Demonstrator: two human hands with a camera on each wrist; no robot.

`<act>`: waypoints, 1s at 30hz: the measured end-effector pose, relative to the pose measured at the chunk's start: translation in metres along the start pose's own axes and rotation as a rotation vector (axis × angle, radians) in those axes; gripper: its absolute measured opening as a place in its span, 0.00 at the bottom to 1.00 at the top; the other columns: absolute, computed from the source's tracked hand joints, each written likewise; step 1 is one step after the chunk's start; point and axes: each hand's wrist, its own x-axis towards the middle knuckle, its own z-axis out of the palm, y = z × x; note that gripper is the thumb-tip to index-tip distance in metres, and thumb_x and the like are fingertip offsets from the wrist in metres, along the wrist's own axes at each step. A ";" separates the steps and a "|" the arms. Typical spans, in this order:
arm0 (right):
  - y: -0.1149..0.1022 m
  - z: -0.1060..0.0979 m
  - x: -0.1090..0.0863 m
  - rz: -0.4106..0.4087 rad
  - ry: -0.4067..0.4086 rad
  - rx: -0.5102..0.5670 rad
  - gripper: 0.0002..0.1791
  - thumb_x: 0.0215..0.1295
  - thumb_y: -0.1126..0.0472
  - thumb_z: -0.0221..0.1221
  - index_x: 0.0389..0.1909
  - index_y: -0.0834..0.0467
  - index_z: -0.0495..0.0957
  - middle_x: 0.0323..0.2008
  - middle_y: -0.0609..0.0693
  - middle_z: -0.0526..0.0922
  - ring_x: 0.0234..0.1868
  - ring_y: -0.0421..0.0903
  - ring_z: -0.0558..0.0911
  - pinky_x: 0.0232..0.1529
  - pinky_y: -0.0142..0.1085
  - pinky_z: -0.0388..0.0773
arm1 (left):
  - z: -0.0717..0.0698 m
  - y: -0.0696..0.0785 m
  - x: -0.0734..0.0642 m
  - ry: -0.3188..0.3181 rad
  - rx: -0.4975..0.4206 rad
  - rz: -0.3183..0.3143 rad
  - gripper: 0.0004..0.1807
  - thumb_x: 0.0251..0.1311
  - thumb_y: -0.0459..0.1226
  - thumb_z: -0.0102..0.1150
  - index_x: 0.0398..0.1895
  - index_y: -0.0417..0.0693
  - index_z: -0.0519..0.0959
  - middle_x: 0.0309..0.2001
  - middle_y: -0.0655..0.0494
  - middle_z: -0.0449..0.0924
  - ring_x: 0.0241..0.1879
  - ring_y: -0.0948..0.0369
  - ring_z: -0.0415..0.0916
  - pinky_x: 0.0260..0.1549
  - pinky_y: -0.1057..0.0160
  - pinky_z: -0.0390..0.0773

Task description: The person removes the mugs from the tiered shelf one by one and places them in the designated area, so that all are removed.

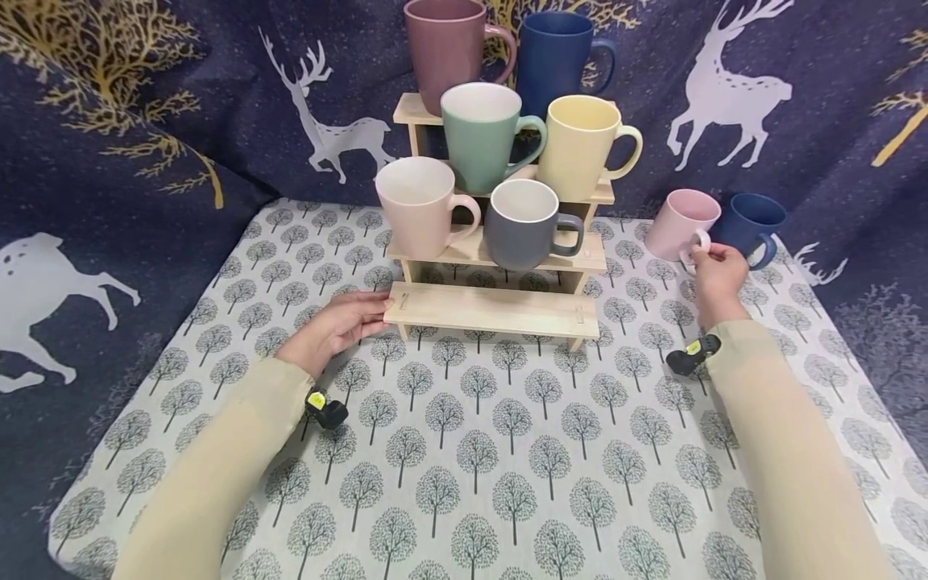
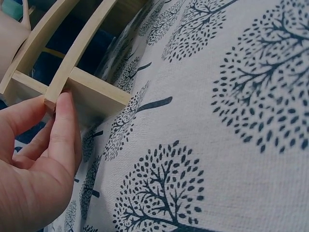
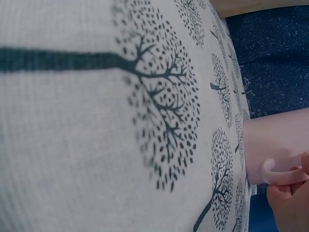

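Left hand (image 1: 348,321) and right hand (image 1: 721,278) are well apart in the head view, the left pinching the left end of the bottom board (image 1: 493,310) of a stepped wooden rack (image 1: 593,256), the right with thumb and fingers closed on the handle of a pink mug (image 1: 670,229). That mug is at the far right of the table (image 1: 471,483), just beside a navy mug (image 1: 734,232). On the rack's top tier are a plum mug (image 1: 445,52) and a blue mug (image 1: 549,64); below them, a green mug (image 1: 477,149) and a yellow mug (image 1: 575,157); lower again, a blush mug (image 1: 415,213) and a grey mug (image 1: 516,238), every handle pointing right. From the left wrist, thumb and fingertips grip the board's end from either side, with part of the blush mug at the upper left edge. From the right wrist, the pink mug's wall and handle show, the fingers partly cut off by the frame.
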 end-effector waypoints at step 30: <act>-0.031 -0.029 -0.089 -0.189 -0.335 -0.056 0.34 0.72 0.61 0.61 0.76 0.54 0.62 0.55 0.31 0.70 0.63 0.33 0.68 0.61 0.16 0.72 | -0.001 -0.002 0.002 -0.011 0.009 0.007 0.33 0.75 0.28 0.48 0.78 0.33 0.52 0.34 0.63 0.87 0.35 0.67 0.87 0.47 0.77 0.89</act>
